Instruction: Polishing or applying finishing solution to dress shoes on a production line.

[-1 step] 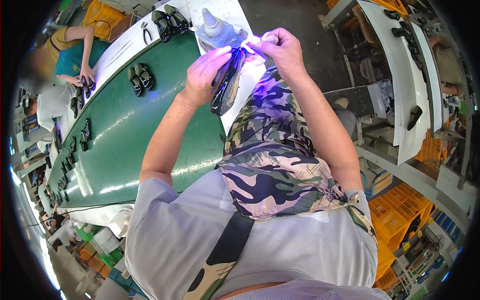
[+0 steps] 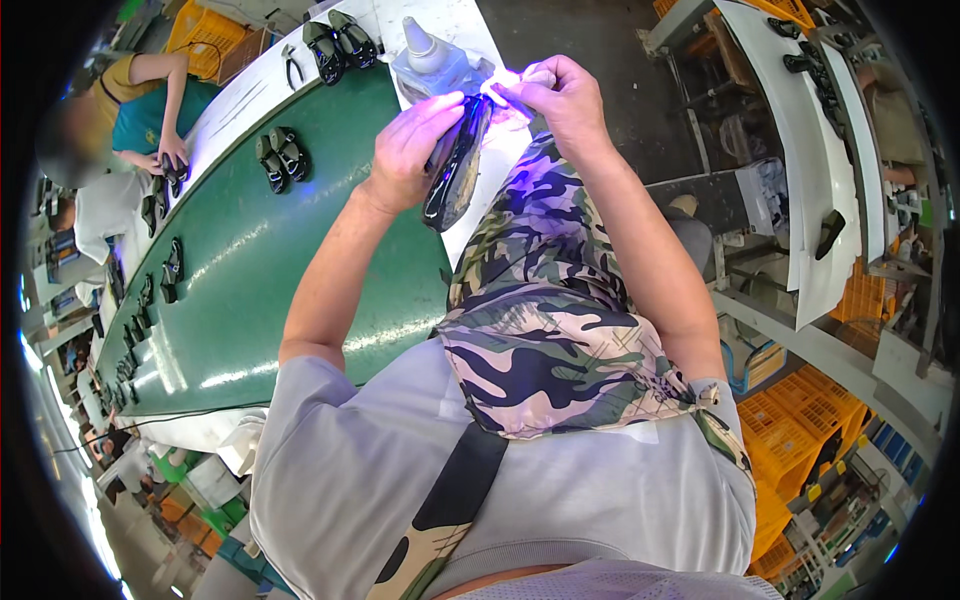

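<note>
Near the bottle, the black shoe was clasped in the closed left hand; the right hand was pinched near the shoe's lit end, hold indiscernible. Scuffing through slippage was judged possible.

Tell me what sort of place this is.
Probably a shoe factory: a glossy black shoe in the left hand, more black shoes on a long green surface, and orange plastic crates.
</note>
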A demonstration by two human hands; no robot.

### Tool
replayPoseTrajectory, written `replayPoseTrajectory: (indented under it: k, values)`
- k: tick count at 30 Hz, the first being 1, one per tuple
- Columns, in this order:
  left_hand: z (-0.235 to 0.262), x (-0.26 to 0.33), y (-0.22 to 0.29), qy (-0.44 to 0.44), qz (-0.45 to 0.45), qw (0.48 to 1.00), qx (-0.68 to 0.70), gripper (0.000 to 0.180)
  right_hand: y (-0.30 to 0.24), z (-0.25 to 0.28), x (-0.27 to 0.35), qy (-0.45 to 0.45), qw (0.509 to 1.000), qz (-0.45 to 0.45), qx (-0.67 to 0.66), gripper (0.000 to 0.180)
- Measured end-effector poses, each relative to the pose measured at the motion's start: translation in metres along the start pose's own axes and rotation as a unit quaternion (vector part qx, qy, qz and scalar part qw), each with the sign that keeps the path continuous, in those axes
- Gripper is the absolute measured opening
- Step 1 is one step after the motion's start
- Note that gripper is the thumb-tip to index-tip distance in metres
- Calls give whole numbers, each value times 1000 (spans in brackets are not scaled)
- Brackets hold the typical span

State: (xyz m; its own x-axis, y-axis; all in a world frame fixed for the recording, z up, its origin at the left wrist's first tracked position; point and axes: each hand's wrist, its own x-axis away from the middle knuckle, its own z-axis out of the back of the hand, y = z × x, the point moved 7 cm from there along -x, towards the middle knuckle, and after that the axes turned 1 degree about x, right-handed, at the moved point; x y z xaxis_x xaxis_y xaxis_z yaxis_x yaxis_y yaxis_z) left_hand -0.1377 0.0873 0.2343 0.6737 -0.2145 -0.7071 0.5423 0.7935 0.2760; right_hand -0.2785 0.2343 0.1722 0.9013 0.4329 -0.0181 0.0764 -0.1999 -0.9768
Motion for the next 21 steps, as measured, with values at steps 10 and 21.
replayPoseTrajectory:
  k: [10, 21]
  values:
    - [-21, -2, -5, -42, 67, 997, -15, 44, 5, 0, 20, -13, 995, -73, -70, 18]
    - [-62, 14, -25, -267, 242, 933, -13, 47, -45, 11, 25, -47, 990, 45, 128, 19]
